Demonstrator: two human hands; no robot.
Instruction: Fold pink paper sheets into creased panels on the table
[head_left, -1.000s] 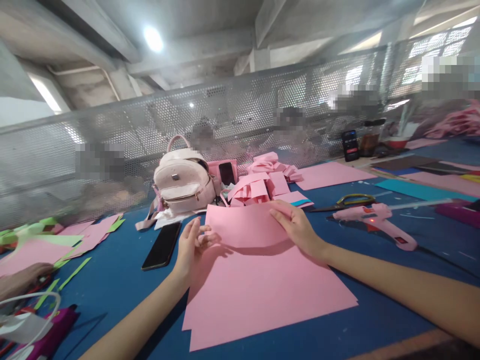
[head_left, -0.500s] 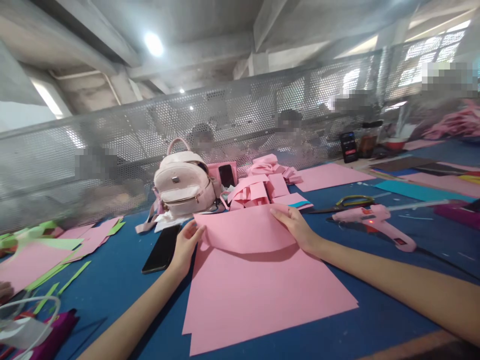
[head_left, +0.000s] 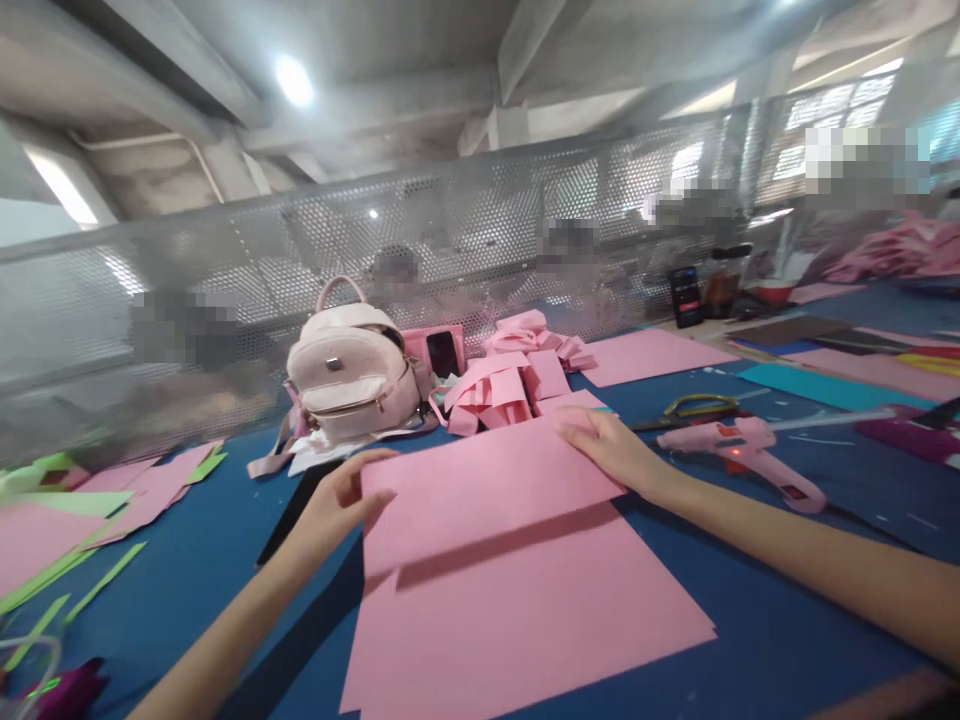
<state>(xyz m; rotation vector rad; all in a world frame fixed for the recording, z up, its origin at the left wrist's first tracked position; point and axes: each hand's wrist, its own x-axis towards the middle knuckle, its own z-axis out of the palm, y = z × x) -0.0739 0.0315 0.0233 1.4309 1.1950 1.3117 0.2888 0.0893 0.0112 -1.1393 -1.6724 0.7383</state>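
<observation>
A strip of pink paper [head_left: 487, 490] is lifted between my two hands and slants toward me. My left hand [head_left: 341, 500] pinches its left end, thumb on the near face. My right hand [head_left: 611, 450] grips its upper right corner, thumb on top and fingers behind. Below it, larger pink sheets [head_left: 540, 620] lie on the blue table, their edges slightly out of line. A shadow from the strip falls across them. A black phone [head_left: 296, 510] lies beside my left hand, partly covered by it. The pink glue gun [head_left: 750, 450] rests to the right of my right hand, its light red.
A pale backpack [head_left: 352, 380] stands at the back by a perforated metal screen [head_left: 465, 220]. Folded pink paper pieces [head_left: 502, 390] are heaped beside it. Scissors [head_left: 697, 405] lie behind the glue gun. Green strips [head_left: 105, 580] and pink sheets are at left. People sit beyond the screen.
The strip was curled upward; now it is flatter and nearer me. My left hand has shifted left and its thumb now shows on the strip. My right hand has moved slightly right.
</observation>
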